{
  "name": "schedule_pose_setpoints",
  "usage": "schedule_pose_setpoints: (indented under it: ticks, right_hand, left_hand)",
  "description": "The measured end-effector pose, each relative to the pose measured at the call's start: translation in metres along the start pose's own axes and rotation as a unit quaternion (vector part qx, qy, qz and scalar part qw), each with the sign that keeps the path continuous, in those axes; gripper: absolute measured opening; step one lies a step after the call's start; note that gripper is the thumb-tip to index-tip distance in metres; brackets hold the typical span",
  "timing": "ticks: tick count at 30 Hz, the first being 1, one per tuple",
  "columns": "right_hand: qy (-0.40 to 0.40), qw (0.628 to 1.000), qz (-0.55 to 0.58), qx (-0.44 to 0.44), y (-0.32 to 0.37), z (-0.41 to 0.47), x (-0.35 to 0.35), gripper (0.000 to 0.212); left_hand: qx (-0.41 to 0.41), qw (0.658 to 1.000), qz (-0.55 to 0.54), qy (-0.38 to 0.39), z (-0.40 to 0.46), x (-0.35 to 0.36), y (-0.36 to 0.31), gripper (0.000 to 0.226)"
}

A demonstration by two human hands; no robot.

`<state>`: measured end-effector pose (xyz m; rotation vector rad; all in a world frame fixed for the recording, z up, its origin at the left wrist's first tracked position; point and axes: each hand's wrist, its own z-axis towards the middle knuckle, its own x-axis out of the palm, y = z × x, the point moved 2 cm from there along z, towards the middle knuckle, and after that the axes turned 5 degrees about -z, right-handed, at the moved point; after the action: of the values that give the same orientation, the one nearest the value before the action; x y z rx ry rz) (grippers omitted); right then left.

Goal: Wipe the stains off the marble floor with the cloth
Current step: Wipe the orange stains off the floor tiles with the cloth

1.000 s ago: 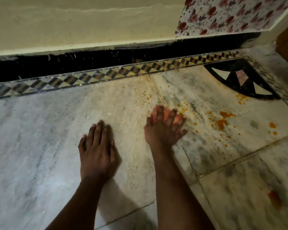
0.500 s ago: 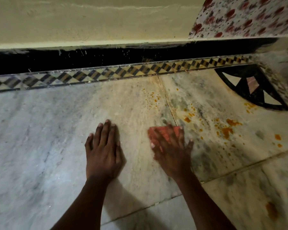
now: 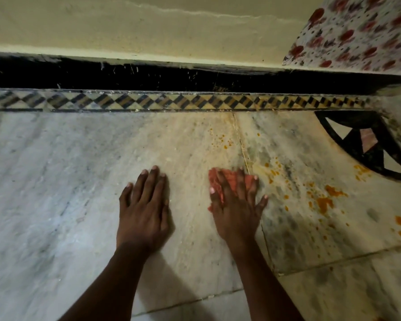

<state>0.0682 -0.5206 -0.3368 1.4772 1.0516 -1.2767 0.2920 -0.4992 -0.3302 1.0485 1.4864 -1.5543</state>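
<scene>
Pressing flat, right hand (image 3: 237, 205) pinned cloth (image 3: 229, 179); left hand (image 3: 144, 209) braced, spread on floor (image 3: 56, 181); firm strokes toward stains (image 3: 324, 200) at 3 o'clock were needed

No text anywhere in this shot: no labels, no brands, no numbers, no signs to read.
</scene>
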Motion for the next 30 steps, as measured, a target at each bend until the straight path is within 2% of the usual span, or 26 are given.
schedule_pose_setpoints:
  ticks: [3,5,8,11,12,14,16,17,18,20,22,23,26,29,30]
  right_hand:
    - [0.028,0.996,0.023,0.084,0.009,0.054,-0.005,0.059]
    - [0.050,0.995,0.034,0.084,0.027,0.079,-0.009,0.060]
    - [0.041,0.998,0.023,-0.033,0.044,0.072,-0.008,0.059]
    - [0.007,0.991,-0.010,-0.130,0.021,0.029,-0.006,0.056]
    - [0.006,0.992,-0.019,-0.124,0.009,0.025,-0.006,0.056]
    - [0.002,0.999,-0.018,-0.047,-0.006,0.043,-0.005,0.057]
    - [0.014,0.998,0.013,0.057,0.005,0.075,-0.003,0.062]
    - [0.027,0.996,0.040,0.076,0.021,0.090,-0.004,0.063]
    - [0.028,0.997,0.044,0.054,0.036,0.100,-0.005,0.064]
    - [0.013,0.998,0.028,-0.047,0.053,0.106,-0.002,0.064]
    - [0.009,0.993,0.005,-0.119,0.042,0.090,0.000,0.061]
    - [0.002,0.992,-0.006,-0.129,0.032,0.075,0.002,0.060]
    - [-0.007,0.999,-0.011,-0.038,0.013,0.078,0.002,0.063]
    - [-0.001,0.999,0.004,0.047,0.033,0.128,0.006,0.066]
    - [0.010,0.999,0.014,0.046,0.048,0.140,0.004,0.066]
  left_hand:
    - [0.004,1.000,0.002,0.002,0.001,0.003,0.001,0.069]
    - [0.000,1.000,0.009,-0.007,0.002,0.003,0.001,0.069]
    - [-0.009,1.000,0.004,-0.009,0.002,-0.002,0.000,0.069]
    - [-0.008,1.000,0.006,-0.007,0.002,-0.002,0.000,0.069]
    - [-0.004,1.000,0.005,-0.006,0.003,-0.003,0.000,0.070]
    - [0.000,1.000,0.006,-0.008,0.002,-0.002,0.002,0.070]
    - [0.002,1.000,0.003,-0.022,0.001,-0.001,0.004,0.068]
    - [0.002,1.000,-0.009,-0.025,0.004,-0.003,0.006,0.067]
    - [0.012,0.999,-0.015,-0.032,0.010,-0.003,0.008,0.064]
    - [0.061,0.998,-0.013,-0.015,0.034,-0.001,0.019,0.056]
    - [0.121,0.993,-0.004,0.015,0.068,-0.001,0.025,0.061]
    - [0.138,0.990,0.000,0.019,0.083,-0.004,0.025,0.063]
    - [0.157,0.987,-0.003,0.025,0.133,0.002,0.018,0.065]
    - [0.105,0.994,-0.006,-0.001,0.153,0.011,0.022,0.068]
    - [0.082,0.996,-0.010,-0.018,0.153,0.011,0.023,0.069]
